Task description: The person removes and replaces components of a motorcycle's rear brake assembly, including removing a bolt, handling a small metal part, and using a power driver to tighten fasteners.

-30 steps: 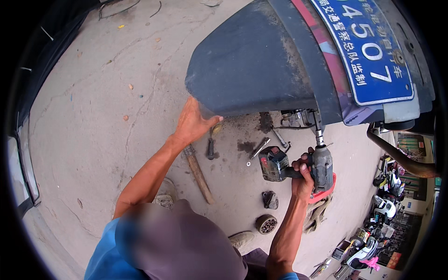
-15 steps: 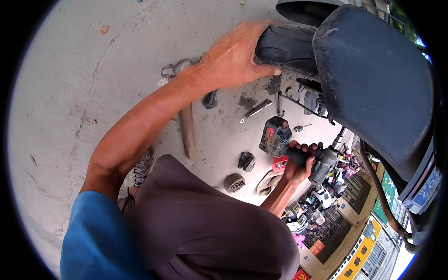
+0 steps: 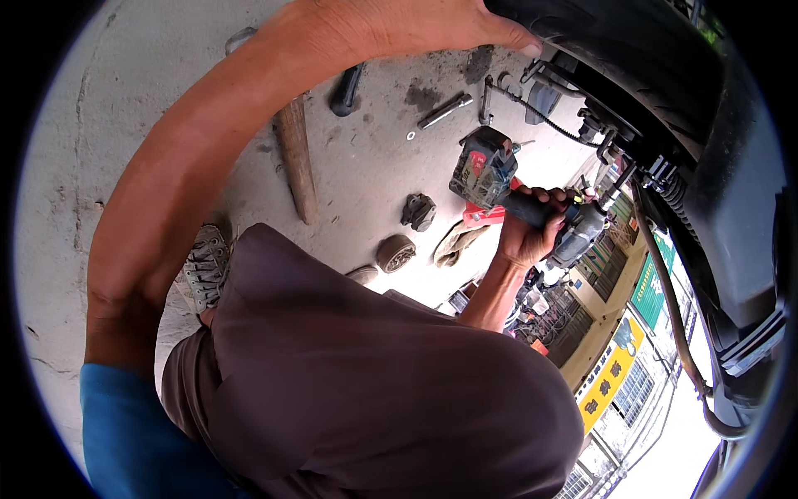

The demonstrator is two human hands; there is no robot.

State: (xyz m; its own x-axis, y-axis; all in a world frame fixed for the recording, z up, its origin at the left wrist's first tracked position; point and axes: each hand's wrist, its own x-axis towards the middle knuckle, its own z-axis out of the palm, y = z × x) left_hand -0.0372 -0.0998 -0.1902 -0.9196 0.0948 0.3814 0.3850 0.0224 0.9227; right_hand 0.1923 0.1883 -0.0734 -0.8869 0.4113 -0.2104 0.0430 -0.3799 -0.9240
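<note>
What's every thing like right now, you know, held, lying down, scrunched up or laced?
Power tool: held up; running or not, can't tell.
Battery pack: attached to the tool.
Right grip: closed around the tool.
Left grip: thumb against the tyre, fingers hidden.
Hammer: lying down, partly hidden.
Metal bar: lying down.
Cloth: crumpled.
Shoe: laced.

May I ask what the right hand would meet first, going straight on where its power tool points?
The right hand would probably push the socket on its power tool against the dark parts beside the tire; depth is unclear, and they may touch.
</note>
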